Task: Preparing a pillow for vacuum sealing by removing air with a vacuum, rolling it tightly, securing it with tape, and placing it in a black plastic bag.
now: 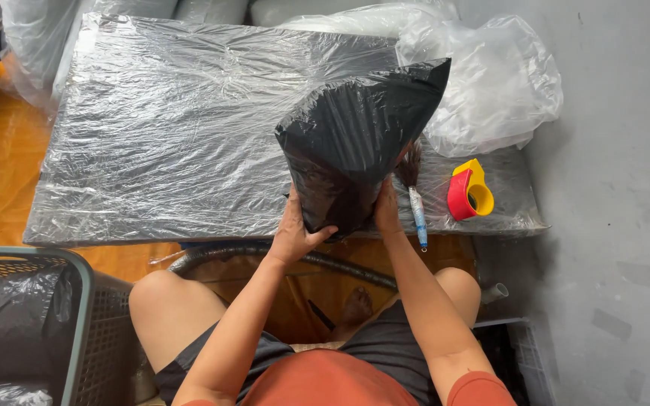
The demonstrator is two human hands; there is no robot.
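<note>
A black plastic bag (359, 143) stands upright at the near edge of the tabletop (152, 128), which is wrapped in clear film. The bag is narrow at the bottom and flares wide toward its top, and both hands hold it at the narrow lower end. The left hand (293, 233) cups the bag's lower left side, its fingers (293, 201) running up along the plastic and its thumb hooked across the bottom front, so the grip is closed around the bag. The right hand (387, 210) presses flat against the lower right side, its fingers held together and pointing upward; their tips are hidden behind the bag. Both forearms reach forward from the seated person's lap and converge toward the bag, wrists just over the tabletop edge.

Just right of the right hand lies a small brush (414, 192) with dark bristles and a pale blue handle, its handle end overhanging the tabletop edge. Further right rests a red and yellow tape dispenser (468, 192). Behind it sits a crumpled clear plastic bag (490, 83). At lower left, on the floor, stands a grey basket (84, 301) holding dark plastic.
</note>
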